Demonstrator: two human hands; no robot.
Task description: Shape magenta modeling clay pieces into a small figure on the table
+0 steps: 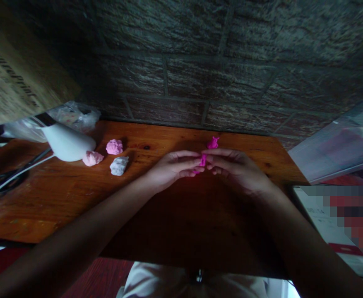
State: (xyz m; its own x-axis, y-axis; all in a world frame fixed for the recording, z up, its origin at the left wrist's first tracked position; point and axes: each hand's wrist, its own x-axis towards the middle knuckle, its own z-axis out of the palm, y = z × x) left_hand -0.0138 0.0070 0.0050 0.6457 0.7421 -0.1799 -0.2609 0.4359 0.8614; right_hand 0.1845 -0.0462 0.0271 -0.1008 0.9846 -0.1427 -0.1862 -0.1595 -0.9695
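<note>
My left hand [171, 167] and my right hand [237, 167] meet over the middle of the wooden table [156, 215]. Between their fingertips they pinch a small magenta piece of modelling clay [203, 159], partly hidden by the fingers. Just behind my right fingers stands a small magenta clay figure [212, 143] with pointed bits on top. Left of my hands lie three rough lumps: a pink clay lump [114, 147], a pale pink clay lump [92, 158] and a white clay lump [119, 166].
A white lamp-like object [68, 142] with a white cable [22, 174] stands at the left, near black scissors [6, 182] and a clear plastic bag [75, 116]. A stone-textured wall [184, 74] rises behind the table. On the right is a translucent plastic box [333, 140].
</note>
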